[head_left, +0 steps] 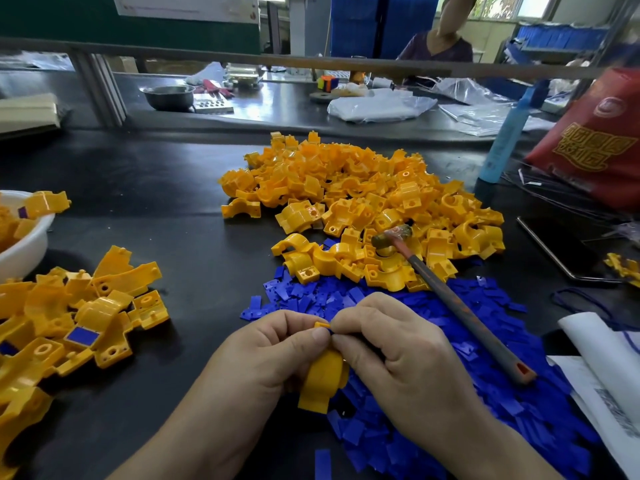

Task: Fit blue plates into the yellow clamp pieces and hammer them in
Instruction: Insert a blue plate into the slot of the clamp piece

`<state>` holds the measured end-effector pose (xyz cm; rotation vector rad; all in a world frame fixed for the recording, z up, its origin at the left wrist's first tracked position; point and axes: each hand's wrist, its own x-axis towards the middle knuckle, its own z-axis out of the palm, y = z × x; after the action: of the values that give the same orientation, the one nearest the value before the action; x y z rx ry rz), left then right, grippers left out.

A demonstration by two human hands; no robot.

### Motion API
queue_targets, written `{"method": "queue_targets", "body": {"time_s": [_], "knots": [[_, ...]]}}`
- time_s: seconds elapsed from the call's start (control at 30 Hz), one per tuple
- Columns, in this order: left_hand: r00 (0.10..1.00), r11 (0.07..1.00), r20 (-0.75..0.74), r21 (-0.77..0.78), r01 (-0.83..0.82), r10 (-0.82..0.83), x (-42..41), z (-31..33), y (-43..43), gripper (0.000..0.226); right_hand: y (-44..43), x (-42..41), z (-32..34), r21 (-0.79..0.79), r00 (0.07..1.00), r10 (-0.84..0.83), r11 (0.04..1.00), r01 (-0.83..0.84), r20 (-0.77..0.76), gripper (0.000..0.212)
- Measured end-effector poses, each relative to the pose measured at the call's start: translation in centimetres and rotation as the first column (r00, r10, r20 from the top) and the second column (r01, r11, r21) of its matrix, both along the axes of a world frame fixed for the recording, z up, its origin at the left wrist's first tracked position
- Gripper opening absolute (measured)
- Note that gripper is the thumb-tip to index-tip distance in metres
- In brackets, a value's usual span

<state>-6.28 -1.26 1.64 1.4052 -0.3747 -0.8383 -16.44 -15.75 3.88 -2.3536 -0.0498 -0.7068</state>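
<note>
My left hand (280, 348) grips a yellow clamp piece (323, 381) near the bottom centre, over the dark table. My right hand (398, 344) meets it from the right, fingertips pinched at the clamp's top edge; whatever it pinches is hidden by the fingers. A spread of blue plates (450, 375) lies under and to the right of both hands. Behind them is a big heap of yellow clamp pieces (360, 202). A hammer (460, 310) lies on the heaps, head toward the yellow pile, handle pointing right and near.
At the left lies a pile of clamps with blue plates fitted (69, 327), beside a white bowl (24, 244) holding more. A red bag (595, 140), blue bottle (505, 133) and papers (602, 375) stand at the right. A person (440, 39) sits across the far bench.
</note>
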Motion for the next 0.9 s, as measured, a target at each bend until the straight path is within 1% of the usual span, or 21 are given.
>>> {"method": "queue_targets", "body": {"time_s": [0.13, 0.23, 0.3, 0.37, 0.43, 0.57, 0.67, 0.8, 0.87, 0.9], "knots": [[1.000, 1.000, -0.005, -0.006, 0.013, -0.013, 0.0, 0.1, 0.2, 0.038, 0.1, 0.1, -0.1, 0.014, 0.999, -0.014, 1.000, 0.014, -0.032, 0.009], [1.000, 1.000, 0.019, -0.023, 0.000, 0.000, -0.1, 0.4, 0.3, 0.039, 0.2, 0.0, -0.2, 0.111, 0.993, -0.058, 0.991, 0.069, -0.106, 0.008], [0.999, 0.999, 0.026, -0.026, -0.023, 0.024, -0.1, 0.5, 0.3, 0.039, 0.3, -0.1, -0.2, 0.223, 0.982, -0.062, 0.969, 0.102, -0.177, 0.011], [0.998, 0.999, 0.041, -0.022, -0.045, 0.046, -0.2, 0.6, 0.3, 0.038, 0.5, 0.0, -0.1, 0.395, 0.969, 0.024, 0.915, 0.078, -0.247, 0.009], [0.997, 0.998, 0.059, -0.019, -0.057, 0.058, -0.2, 0.5, 0.3, 0.036, 0.7, 0.0, 0.1, 0.487, 0.959, 0.083, 0.871, 0.061, -0.270, 0.008], [0.992, 0.998, 0.113, 0.011, -0.055, 0.054, -0.1, 0.5, 0.4, 0.033, 0.9, 0.0, 0.1, 0.495, 0.961, 0.084, 0.867, 0.061, -0.265, 0.010], [0.984, 0.997, 0.166, 0.037, -0.070, 0.063, -0.1, 0.6, 0.4, 0.027, 1.2, -0.1, 0.0, 0.460, 0.967, 0.048, 0.885, 0.076, -0.251, 0.009], [0.984, 0.995, 0.163, 0.063, -0.076, 0.065, 0.1, 0.7, 0.4, 0.033, 1.5, 0.0, -0.2, 0.424, 0.977, -0.001, 0.901, 0.094, -0.213, 0.008], [0.985, 0.994, 0.161, 0.082, -0.071, 0.057, -0.1, 1.1, 0.3, 0.033, 1.5, 0.1, -0.1, 0.366, 0.980, -0.014, 0.926, 0.087, -0.196, 0.009], [0.986, 0.993, 0.159, 0.092, -0.074, 0.058, -0.1, 1.3, 0.4, 0.031, 1.4, 0.1, -0.1, 0.290, 0.982, -0.032, 0.953, 0.085, -0.184, 0.012]]}}
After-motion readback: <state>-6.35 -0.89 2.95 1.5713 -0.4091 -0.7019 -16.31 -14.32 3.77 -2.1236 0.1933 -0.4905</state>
